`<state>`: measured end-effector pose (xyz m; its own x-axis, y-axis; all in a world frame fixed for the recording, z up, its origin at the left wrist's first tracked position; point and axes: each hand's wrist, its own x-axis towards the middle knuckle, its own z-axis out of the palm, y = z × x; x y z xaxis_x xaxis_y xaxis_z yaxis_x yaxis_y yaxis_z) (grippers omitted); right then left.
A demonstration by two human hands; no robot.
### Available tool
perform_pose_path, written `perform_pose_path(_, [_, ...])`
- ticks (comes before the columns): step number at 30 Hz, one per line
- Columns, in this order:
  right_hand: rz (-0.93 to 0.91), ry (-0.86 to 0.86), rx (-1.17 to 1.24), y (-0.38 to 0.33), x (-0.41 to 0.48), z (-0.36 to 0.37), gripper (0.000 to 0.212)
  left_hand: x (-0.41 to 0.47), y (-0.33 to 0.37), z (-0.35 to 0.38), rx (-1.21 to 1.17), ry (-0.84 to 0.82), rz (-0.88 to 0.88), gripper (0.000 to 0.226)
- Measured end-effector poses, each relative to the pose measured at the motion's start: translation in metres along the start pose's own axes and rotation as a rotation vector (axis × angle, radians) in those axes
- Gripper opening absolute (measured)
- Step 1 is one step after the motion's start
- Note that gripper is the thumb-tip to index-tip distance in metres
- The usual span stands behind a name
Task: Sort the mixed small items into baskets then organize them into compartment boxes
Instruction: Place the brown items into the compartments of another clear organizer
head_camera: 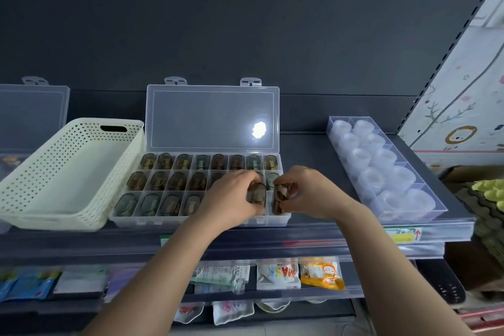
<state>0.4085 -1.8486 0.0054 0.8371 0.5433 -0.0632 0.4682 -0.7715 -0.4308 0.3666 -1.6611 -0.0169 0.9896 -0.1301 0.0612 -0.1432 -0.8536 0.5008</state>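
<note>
Now left grip [231, 199] pinches one capsule [257, 195], right grip [311, 194] another.

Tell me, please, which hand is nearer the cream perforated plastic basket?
Left: the left hand sits right of the basket; the right hand is farther right.

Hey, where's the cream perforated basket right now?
Head view, left side: the cream basket sits on the dark shelf, just beside the open compartment box, on that box's left.

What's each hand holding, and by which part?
Left hand grips a small brown piece by its sides; right hand pinches a second brown piece at its upper end, over the compartment box.
</note>
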Motion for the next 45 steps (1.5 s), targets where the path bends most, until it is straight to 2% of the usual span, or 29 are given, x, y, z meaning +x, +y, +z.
perform_pose_path(7, [0.041, -0.034, -0.069, 0.005, 0.007, 0.015, 0.046, 0.003, -0.001, 0.004, 0.131, -0.045, 0.005, 0.064])
perform_pose_path(17, [0.049, -0.006, -0.093, 0.013, 0.008, 0.026, 0.033, 0.005, -0.009, 0.003, 0.179, -0.131, 0.027, 0.057])
perform_pose_path(25, [0.073, 0.03, -0.103, 0.01, 0.009, 0.027, 0.034, 0.001, -0.01, 0.009, 0.208, -0.089, 0.041, 0.059])
perform_pose_path(28, [0.056, 0.083, -0.098, 0.003, 0.011, 0.023, 0.03, -0.003, -0.014, 0.006, 0.181, 0.003, 0.025, 0.058])
perform_pose_path(34, [-0.096, 0.182, -0.082, -0.037, 0.031, 0.023, 0.019, -0.019, -0.035, -0.027, 0.214, 0.194, -0.068, 0.043])
perform_pose_path(40, [-0.258, 0.172, -0.117, -0.095, 0.069, 0.033, 0.024, -0.054, -0.082, -0.081, 0.327, 0.352, -0.258, 0.03])
perform_pose_path(45, [-0.367, 0.124, -0.123, -0.156, 0.097, 0.056, 0.023, -0.088, -0.139, -0.123, 0.419, 0.353, -0.455, 0.035])
